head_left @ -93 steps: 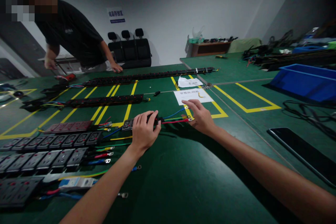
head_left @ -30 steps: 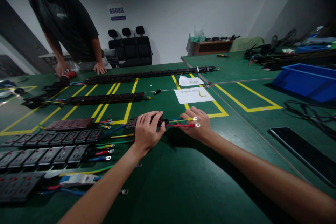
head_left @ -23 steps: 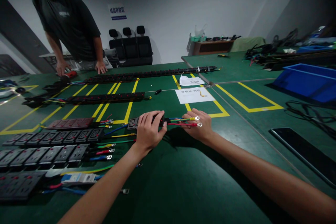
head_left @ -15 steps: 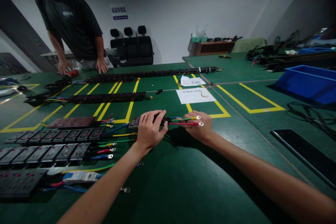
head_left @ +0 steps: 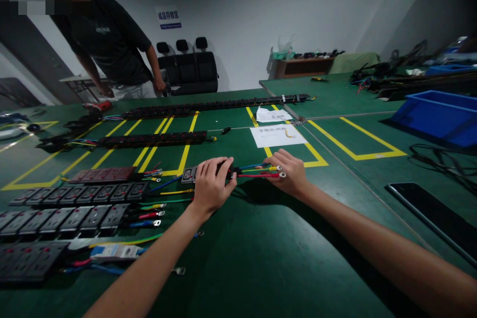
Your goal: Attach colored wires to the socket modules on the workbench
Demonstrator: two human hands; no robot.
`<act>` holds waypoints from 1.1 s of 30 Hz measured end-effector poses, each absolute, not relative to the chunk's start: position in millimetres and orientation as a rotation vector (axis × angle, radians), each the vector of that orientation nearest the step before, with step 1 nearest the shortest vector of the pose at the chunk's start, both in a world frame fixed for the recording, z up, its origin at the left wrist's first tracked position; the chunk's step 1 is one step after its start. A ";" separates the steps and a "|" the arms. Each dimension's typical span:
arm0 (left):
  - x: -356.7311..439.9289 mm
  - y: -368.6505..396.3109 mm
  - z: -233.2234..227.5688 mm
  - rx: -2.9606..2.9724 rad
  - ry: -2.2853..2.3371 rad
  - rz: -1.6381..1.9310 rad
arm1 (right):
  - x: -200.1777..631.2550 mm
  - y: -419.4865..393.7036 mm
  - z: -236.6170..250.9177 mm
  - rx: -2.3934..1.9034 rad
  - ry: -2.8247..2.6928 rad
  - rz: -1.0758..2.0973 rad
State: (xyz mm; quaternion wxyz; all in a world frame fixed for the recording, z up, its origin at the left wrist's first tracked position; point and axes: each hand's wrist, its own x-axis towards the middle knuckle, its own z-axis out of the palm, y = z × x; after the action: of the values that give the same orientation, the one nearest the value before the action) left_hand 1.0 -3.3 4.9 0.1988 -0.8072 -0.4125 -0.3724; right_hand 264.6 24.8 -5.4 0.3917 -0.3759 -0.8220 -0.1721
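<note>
A short black socket strip (head_left: 188, 174) lies on the green table, gripped across its right end by my left hand (head_left: 213, 184). Blue, green-yellow and red wires (head_left: 250, 175) run out of that end to the right. My right hand (head_left: 286, 173) has its fingers closed on the wires near their tips; the blue one runs in at the fingertips, where its end is hidden. The yellow-sleeved and red-sleeved ring terminals (head_left: 281, 175) show in front of the right hand.
Several socket strips (head_left: 78, 194) with ring-ended wires lie at the left. Longer black strips (head_left: 152, 138) lie farther back. Paper sheets (head_left: 278, 136) lie beyond my hands. A phone (head_left: 428, 216), black cable and blue bin (head_left: 439, 117) are on the right. A co-worker (head_left: 115, 44) stands across the table.
My right hand has shifted slightly right and up, its fingers now more extended along the wires. My left hand stays on the socket strip. The co-worker's hands have lifted off the table.
</note>
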 end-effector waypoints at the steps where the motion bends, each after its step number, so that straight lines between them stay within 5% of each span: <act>1: 1.1 -3.1 5.0 -2.263 -1.149 -1.042 | 263.6 24.3 -5.6 -0.960 -2.070 -0.422; 33: -3.1 0.5 0.2 -2.218 -1.264 -1.050 | 272.4 35.9 -21.0 -0.954 -1.972 0.039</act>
State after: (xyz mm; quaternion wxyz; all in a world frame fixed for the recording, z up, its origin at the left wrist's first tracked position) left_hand -3.1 0.5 0.2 0.1894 -0.7889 -0.4498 -0.3736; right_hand 272.4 35.9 -21.0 0.4575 -0.3873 -0.8003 0.0160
